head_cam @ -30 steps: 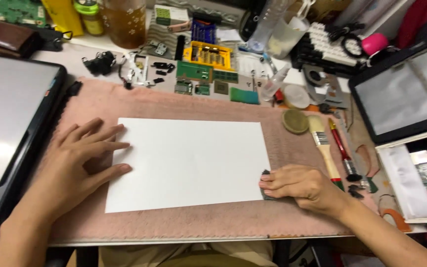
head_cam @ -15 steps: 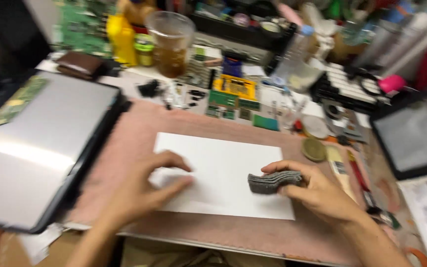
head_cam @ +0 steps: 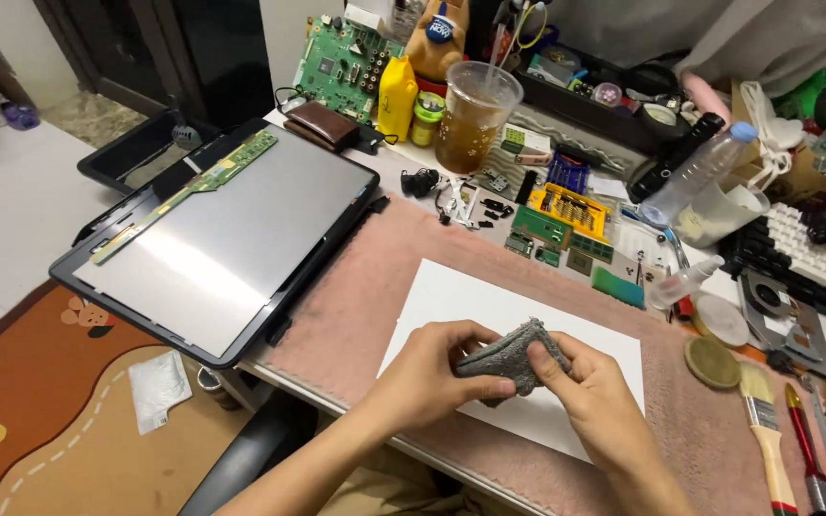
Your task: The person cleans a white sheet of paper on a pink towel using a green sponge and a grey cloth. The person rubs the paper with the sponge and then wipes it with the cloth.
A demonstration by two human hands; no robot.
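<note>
Two bare hands meet over a white sheet (head_cam: 451,306) on a pink mat (head_cam: 356,306). The left hand (head_cam: 432,377) and the right hand (head_cam: 590,397) both pinch a folded grey cloth (head_cam: 509,355) between thumb and fingers — it is held just above the sheet, near the view's centre. At ten o'clock from the cloth lies a large flat screen panel (head_cam: 227,239). At one o'clock sit small green circuit boards (head_cam: 556,234); at three o'clock, a paintbrush (head_cam: 767,420).
</note>
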